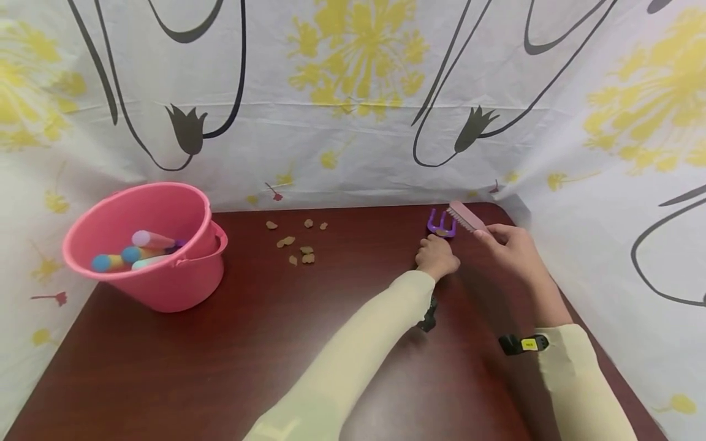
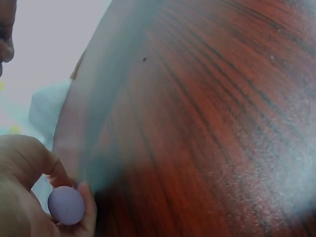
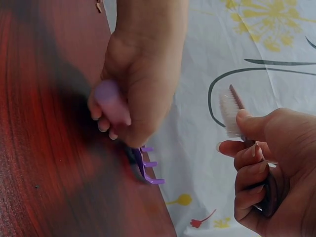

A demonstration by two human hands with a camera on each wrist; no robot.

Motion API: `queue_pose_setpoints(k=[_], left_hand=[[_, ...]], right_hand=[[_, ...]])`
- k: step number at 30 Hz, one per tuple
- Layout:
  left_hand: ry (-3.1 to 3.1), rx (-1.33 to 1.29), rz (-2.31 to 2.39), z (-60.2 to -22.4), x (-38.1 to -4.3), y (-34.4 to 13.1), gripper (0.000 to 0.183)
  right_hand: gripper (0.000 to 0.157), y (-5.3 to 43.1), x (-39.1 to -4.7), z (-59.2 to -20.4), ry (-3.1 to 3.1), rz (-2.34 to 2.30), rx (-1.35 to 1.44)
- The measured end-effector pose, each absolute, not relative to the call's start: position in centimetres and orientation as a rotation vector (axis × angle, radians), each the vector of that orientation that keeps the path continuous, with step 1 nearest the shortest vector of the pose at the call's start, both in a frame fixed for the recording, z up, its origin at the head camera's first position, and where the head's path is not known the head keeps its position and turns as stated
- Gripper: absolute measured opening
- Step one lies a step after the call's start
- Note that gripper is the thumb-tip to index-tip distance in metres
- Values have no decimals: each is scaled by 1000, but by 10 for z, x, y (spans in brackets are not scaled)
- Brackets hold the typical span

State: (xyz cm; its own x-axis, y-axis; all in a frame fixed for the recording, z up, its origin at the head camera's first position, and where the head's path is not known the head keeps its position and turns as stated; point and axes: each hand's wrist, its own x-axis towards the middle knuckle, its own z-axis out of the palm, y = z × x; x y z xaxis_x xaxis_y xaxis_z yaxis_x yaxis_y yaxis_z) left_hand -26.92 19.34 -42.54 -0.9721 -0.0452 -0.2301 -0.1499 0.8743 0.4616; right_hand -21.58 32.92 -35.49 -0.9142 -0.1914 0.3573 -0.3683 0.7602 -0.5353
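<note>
My left hand [image 1: 437,258] grips the handle of a small purple toy rake [image 1: 450,231] near the table's far right corner. A tan piece lies against the rake's head. The rounded lilac end of the rake's handle [image 2: 66,205] pokes out of the fist in the left wrist view. My right hand [image 1: 515,251] holds a pink brush [image 1: 467,217] with white bristles, tilted just above and to the right of the rake. In the right wrist view, the thumb presses near the brush's head [image 3: 230,114] and the fingers curl round its handle.
A pink bucket [image 1: 182,285] stands at the table's left, with several colourful tool handles [image 1: 149,240] inside. Several tan, crumb-like pieces [image 1: 306,250] lie scattered at the back middle of the dark red table [image 1: 220,367]. A patterned white cloth [image 1: 358,165] hangs behind and beside it.
</note>
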Motion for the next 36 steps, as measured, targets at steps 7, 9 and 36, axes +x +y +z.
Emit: queue_pose_setpoints(k=[7,9,36], left_hand=[[2709,-121,1064,-419,-269,171,35],[2711,-65,1117,-414,-266,163,25],[2113,-174,2031,-381,-226,-5,26]], right_hand=[[34,326,-220,-353,-2687,913,448],[34,324,-221,-353,-2686,913,453],[24,255,-271,-334,-2690,792,673]])
